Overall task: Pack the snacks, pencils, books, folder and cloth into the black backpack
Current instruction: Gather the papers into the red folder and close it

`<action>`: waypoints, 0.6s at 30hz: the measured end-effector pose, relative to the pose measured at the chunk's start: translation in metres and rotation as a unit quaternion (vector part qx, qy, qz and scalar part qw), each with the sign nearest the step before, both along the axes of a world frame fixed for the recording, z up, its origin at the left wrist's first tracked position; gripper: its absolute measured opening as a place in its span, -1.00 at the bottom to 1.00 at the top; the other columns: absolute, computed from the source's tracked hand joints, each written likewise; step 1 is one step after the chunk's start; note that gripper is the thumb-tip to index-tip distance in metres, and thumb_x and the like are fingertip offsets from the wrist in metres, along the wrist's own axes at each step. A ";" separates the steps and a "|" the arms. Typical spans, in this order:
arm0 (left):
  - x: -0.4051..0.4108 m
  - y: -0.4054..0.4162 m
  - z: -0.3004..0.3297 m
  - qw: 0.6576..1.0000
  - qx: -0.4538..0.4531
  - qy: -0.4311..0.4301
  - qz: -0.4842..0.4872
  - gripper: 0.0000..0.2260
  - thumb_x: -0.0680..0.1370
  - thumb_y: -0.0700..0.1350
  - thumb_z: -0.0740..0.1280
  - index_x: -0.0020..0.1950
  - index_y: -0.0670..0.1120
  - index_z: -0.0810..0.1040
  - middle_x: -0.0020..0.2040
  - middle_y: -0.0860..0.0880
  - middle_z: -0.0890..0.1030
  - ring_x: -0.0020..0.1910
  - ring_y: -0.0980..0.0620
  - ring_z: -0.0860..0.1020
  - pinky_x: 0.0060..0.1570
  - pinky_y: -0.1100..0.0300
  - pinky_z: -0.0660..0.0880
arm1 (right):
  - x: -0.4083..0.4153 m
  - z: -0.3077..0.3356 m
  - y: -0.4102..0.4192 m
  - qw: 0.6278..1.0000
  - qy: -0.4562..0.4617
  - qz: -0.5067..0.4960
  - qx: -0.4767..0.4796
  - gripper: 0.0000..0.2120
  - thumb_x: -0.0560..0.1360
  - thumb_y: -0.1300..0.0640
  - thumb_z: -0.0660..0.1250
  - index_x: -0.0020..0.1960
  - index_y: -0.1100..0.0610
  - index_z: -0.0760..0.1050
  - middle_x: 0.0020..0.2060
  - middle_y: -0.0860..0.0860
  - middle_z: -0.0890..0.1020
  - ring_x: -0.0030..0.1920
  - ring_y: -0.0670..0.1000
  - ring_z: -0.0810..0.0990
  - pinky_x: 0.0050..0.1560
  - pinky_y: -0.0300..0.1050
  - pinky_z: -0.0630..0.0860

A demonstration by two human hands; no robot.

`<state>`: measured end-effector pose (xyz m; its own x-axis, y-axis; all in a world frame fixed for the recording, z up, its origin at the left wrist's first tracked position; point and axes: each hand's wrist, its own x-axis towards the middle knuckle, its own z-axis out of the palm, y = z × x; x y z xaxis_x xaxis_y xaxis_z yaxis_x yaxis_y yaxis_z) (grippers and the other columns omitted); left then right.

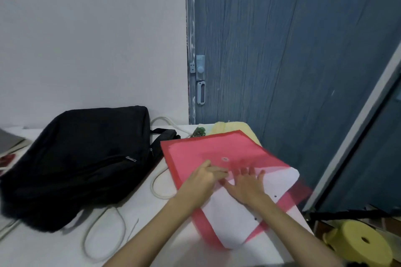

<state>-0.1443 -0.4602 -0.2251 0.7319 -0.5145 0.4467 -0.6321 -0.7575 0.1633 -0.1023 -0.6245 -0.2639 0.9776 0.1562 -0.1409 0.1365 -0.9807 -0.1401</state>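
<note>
Red folder [217, 156] lies on the bench just right of the black backpack [82, 158], flap half open w/ white paper showing; left hand [201, 180] pinches the flap edge, right hand [247, 186] spread flat on it; imo press the snap shut b4 lifting, or the sheets slide out.

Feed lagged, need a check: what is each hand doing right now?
Left hand: pinching the flap edge of the red folder.
Right hand: open, fingers spread flat, pressing on the folder.

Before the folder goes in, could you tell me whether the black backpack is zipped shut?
The black backpack looks shut: it lies flat on the table, no opening visible.
</note>
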 end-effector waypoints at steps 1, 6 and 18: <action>0.002 0.004 0.000 1.000 -0.006 0.011 0.006 -0.56 0.20 -0.53 0.39 -0.03 -0.15 0.67 -0.03 -0.05 0.69 -0.29 -0.06 0.58 -0.19 0.19 0.44 | 0.001 0.003 0.006 1.000 0.013 -0.002 0.007 -0.15 0.41 -0.44 -0.28 0.55 0.02 -0.08 0.53 0.14 -0.05 0.51 0.24 -0.10 0.43 0.34 -0.17; 0.000 0.024 0.011 0.996 -0.082 0.029 0.016 -0.71 0.38 -0.32 0.23 -0.02 -0.16 0.68 -0.05 -0.07 0.69 -0.15 -0.04 0.65 -0.05 0.35 0.34 | -0.008 0.014 0.004 0.998 -0.007 0.041 0.050 -0.23 0.47 -0.41 -0.05 0.54 -0.08 -0.14 0.53 0.11 -0.15 0.50 0.26 -0.23 0.38 0.39 -0.23; -0.010 0.031 0.003 0.991 -0.136 0.001 -0.011 -0.62 0.34 -0.26 0.14 0.01 -0.15 0.68 -0.04 -0.05 0.69 -0.04 0.01 0.64 0.05 0.26 0.46 | -0.019 0.008 0.047 0.998 0.048 -0.038 0.002 0.09 0.11 -0.60 -0.37 0.53 -0.07 -0.27 0.53 0.16 -0.16 0.49 0.31 -0.20 0.34 0.47 -0.18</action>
